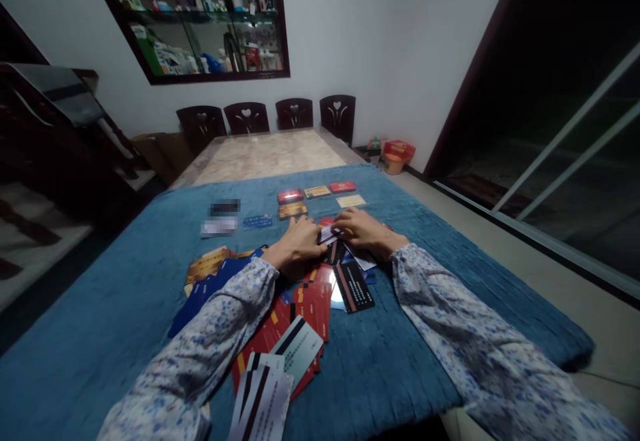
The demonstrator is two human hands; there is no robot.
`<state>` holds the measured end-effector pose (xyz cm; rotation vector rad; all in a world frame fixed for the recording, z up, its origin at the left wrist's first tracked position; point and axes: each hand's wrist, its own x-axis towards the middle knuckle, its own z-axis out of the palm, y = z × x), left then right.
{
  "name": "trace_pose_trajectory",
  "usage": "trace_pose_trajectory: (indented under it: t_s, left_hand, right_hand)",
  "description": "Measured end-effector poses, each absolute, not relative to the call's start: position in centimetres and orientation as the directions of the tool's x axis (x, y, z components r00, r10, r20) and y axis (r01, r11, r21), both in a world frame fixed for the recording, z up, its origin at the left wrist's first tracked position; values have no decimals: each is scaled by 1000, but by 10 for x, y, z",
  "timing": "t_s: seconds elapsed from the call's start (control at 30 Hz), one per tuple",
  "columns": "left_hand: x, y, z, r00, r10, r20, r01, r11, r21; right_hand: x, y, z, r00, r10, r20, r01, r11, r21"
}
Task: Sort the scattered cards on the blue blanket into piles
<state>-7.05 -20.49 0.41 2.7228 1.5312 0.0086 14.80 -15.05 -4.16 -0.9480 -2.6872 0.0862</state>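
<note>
A small white card with dark stripes (329, 234) is between my two hands, over a spread of cards. My left hand (299, 241) has its fingers curled at the card's left end, with thumb and index finger on it. At the other end, my right hand (364, 232) pinches it with bent fingers. Beneath and in front of the hands lie a black card with a pink stripe (354, 286), fanned red cards (310, 308) and pale striped cards (267, 394). Blue cards (213, 288) and gold cards (207, 264) lie by my left forearm, which partly hides them.
Beyond my hands are red stacks (290, 196), a gold stack (293, 210), a cream card (351, 201) and a blue card (257, 222). A blue cloth (125, 281) covers the near table. Dark chairs (247, 118) stand along the far end.
</note>
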Motion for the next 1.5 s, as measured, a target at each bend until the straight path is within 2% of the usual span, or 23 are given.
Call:
trace_pose_trajectory:
  t_s: [0.33,0.87,1.3,1.5]
  left_hand:
    - [-89,-193,11,540,833,-120,842,-532,95]
    - [-88,-191,5,640,768,-19,769,-639,27]
    - [-96,-189,11,637,770,-36,758,-617,210]
    - [-105,-178,9,667,744,45,725,-662,191]
  right_hand:
    - [144,-143,-40,-805,561,195,530,826,-191]
    - [142,-142,-33,-838,518,171,497,855,-148]
    - [143,-148,-30,-802,525,285,498,851,-166]
    - [139,-150,-30,-740,564,366,546,822,-163]
